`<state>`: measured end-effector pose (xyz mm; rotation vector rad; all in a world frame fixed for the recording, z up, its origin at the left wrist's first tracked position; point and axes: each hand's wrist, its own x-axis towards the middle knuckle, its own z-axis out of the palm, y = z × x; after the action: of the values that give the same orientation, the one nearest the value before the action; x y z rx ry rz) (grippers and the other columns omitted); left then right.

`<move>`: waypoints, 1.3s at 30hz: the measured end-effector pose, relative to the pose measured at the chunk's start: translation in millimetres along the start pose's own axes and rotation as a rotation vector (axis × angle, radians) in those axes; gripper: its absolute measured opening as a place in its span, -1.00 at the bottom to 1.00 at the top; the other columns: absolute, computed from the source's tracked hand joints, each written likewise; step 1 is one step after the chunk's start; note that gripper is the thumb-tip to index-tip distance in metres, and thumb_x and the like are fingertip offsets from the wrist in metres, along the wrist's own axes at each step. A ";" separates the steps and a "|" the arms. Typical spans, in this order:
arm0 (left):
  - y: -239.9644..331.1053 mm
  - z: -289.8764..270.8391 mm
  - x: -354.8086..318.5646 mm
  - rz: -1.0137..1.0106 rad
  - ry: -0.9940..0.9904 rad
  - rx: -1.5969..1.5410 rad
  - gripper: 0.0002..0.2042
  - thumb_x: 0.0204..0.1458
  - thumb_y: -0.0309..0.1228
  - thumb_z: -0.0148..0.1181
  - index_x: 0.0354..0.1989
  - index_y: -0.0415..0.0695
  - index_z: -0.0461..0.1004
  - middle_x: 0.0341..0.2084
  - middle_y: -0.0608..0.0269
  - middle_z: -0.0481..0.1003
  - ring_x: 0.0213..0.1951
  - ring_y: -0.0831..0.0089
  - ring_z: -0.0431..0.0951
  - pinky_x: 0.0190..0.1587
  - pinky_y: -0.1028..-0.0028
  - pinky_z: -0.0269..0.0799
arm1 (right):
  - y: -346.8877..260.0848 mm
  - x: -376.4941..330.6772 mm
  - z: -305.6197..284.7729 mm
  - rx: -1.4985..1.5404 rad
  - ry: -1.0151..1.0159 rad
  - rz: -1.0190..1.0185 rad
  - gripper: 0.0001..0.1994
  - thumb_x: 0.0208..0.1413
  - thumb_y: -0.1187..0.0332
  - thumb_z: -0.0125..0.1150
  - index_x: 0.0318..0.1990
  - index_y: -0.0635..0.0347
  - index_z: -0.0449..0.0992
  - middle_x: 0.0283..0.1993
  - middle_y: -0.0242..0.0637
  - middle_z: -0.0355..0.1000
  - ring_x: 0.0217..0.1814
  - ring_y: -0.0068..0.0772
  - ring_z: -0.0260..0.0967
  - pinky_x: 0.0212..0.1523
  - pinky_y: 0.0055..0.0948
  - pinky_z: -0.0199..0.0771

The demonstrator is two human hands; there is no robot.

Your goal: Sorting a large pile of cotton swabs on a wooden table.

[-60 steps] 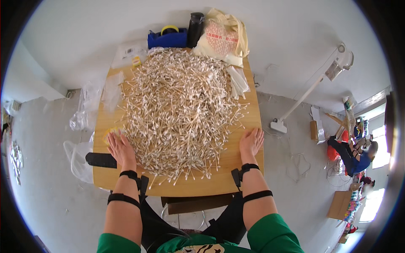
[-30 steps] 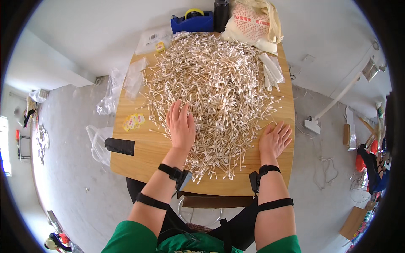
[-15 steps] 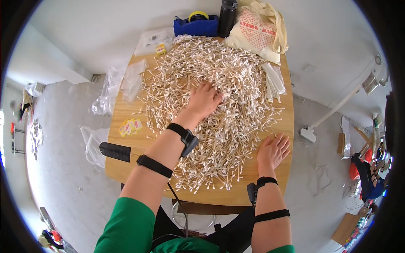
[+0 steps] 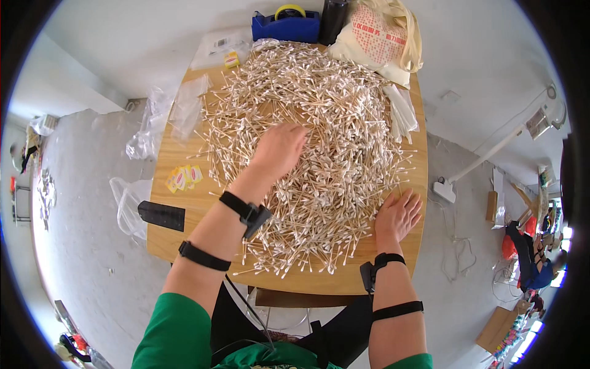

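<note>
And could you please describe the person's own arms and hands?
Short green sleeves leave both forearms bare. Each forearm wears two black straps, the one nearer the wrist bearing a small dark device. A thin dark cable runs by the left arm. The fingers are ungloved.

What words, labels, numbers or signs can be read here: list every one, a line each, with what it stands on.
Cloth bag: a row of red characters across a red dotted pattern; wording left uncopied.
Yellow packets: small red marks, too small to read.
Yellow box: a small red mark, too small to read.
Clear bag: a dark-lined label, too blurred to read.
Swabs: no print seen.
</note>
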<state>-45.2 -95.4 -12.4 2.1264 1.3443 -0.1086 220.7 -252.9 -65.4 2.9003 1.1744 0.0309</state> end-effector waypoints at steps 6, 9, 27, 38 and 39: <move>-30.8 34.7 -6.1 0.179 0.452 0.245 -0.57 0.22 -0.09 -0.03 0.15 -0.10 0.38 0.20 0.10 0.33 0.28 0.09 0.21 0.31 0.10 0.08 | 5.6 2.0 2.9 -0.002 0.014 0.008 -0.39 0.29 0.04 -0.19 0.39 0.17 0.04 0.48 -0.07 -0.09 0.54 -0.06 -0.26 0.46 -0.04 -0.26; -31.4 41.9 -36.8 0.136 0.404 0.222 -0.54 0.24 -0.06 -0.07 0.18 -0.09 0.35 0.24 0.10 0.26 0.31 0.06 0.16 0.33 0.05 0.02 | 3.1 1.1 2.4 0.003 0.010 0.000 -0.40 0.29 0.05 -0.18 0.39 0.17 0.05 0.48 -0.06 -0.09 0.54 -0.05 -0.25 0.46 -0.04 -0.26; -31.8 70.3 -128.3 0.023 0.560 0.150 -0.62 0.19 -0.25 0.06 0.15 -0.07 0.39 0.22 0.12 0.28 0.30 0.09 0.17 0.34 0.09 -0.03 | -0.9 -0.4 -1.5 0.020 0.014 -0.001 -0.40 0.29 0.04 -0.20 0.39 0.16 0.04 0.48 -0.04 -0.10 0.54 -0.03 -0.24 0.47 -0.05 -0.27; -44.6 17.0 -9.0 0.171 0.621 0.104 -0.98 -0.01 -0.50 0.18 -0.41 -0.15 0.50 -0.36 0.14 0.48 -0.23 0.12 0.48 -0.14 0.22 0.42 | -1.1 0.3 0.2 0.019 0.012 0.011 -0.40 0.29 0.03 -0.20 0.40 0.13 0.04 0.48 -0.08 -0.10 0.54 -0.08 -0.26 0.48 -0.08 -0.28; -51.6 17.7 0.8 0.146 0.542 0.158 -0.97 -0.03 -0.50 0.20 -0.41 -0.14 0.50 -0.36 0.13 0.47 -0.22 0.11 0.49 -0.14 0.22 0.42 | -3.3 -0.8 0.4 0.021 -0.004 0.010 -0.40 0.29 0.03 -0.20 0.40 0.13 0.04 0.48 -0.09 -0.10 0.55 -0.09 -0.26 0.48 -0.09 -0.29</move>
<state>-83.9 -89.0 -50.3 2.4895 1.5017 0.4671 217.8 -251.1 -65.9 2.9229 1.1670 0.0132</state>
